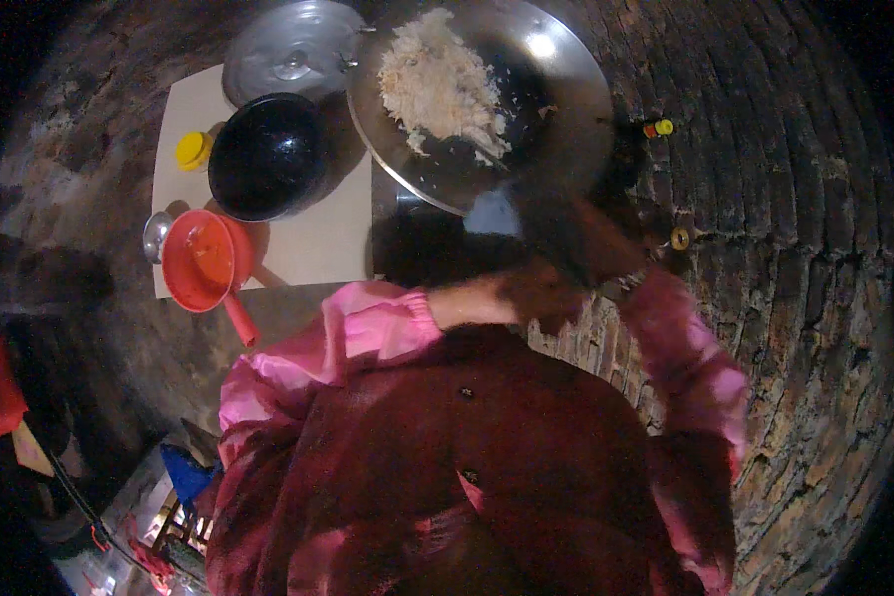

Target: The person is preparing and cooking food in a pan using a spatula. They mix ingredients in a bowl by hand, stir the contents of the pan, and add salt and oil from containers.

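A wide metal wok (588,82) holds a heap of cooked rice (439,82), with loose grains scattered on its dark bottom. The end of a utensil (488,145) pokes into the rice near the wok's front side. My right hand (603,238) is in deep shadow just in front of the wok. Closer to my body, my left hand (547,298) is also dark, its forearm crossing from the left. The shadow hides the fingers of both hands, so what they grip cannot be made out. A pale grey-blue patch (492,212), possibly cloth, lies at the wok's front rim.
On a light board (320,253) to the left stand a black bowl (268,156), a yellow lid (193,150) and a red dipper (201,261) beside a small metal dish (155,237). A metal lid (290,56) lies behind them. A brick wall (775,201) rises on the right, near a yellow-capped bottle (659,128).
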A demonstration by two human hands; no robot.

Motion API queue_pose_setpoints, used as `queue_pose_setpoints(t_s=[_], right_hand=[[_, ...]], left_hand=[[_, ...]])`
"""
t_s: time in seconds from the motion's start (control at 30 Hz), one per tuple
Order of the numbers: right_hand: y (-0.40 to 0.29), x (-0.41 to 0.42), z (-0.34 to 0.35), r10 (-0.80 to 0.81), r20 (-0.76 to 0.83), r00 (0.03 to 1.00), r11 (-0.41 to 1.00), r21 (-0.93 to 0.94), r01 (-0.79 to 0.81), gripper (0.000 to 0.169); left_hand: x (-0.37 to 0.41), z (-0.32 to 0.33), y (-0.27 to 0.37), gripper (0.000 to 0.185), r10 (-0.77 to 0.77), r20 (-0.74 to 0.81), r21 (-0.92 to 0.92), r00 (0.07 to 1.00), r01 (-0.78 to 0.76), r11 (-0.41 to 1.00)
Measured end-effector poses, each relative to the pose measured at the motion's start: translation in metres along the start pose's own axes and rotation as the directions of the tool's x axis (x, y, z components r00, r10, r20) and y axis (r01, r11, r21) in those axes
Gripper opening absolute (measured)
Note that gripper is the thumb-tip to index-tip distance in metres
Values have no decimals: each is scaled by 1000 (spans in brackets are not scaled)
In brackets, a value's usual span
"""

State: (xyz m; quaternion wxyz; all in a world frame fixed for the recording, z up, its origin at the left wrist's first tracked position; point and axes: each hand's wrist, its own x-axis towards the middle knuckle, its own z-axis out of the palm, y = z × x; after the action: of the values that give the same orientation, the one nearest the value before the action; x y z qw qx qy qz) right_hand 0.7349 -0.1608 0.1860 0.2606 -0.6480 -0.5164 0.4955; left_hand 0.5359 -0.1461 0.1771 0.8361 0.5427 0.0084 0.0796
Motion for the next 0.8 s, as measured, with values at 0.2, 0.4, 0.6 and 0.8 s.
queue_pose_setpoints(t_s=[0.2, 0.4, 0.6, 0.8], right_hand=[[27, 6, 25, -104, -312, 944, 995, -34, 98, 42], [40, -71, 52, -32, -459, 888, 990, 108, 92, 42], [30, -117, 36, 203, -250, 947, 760, 649, 8, 43], [5, -113, 7, 212, 104, 972, 791, 566, -233, 43]], left_hand=[[-5, -13, 13, 37, -6, -254, -32, 967, -2, 999], [1, 11, 35, 42, -146, 36, 193, 989, 137, 972], [5, 25, 34, 43, -268, 233, 409, 935, 155, 899], [-3, 25, 45, 41, -219, 362, 458, 906, 32, 888]])
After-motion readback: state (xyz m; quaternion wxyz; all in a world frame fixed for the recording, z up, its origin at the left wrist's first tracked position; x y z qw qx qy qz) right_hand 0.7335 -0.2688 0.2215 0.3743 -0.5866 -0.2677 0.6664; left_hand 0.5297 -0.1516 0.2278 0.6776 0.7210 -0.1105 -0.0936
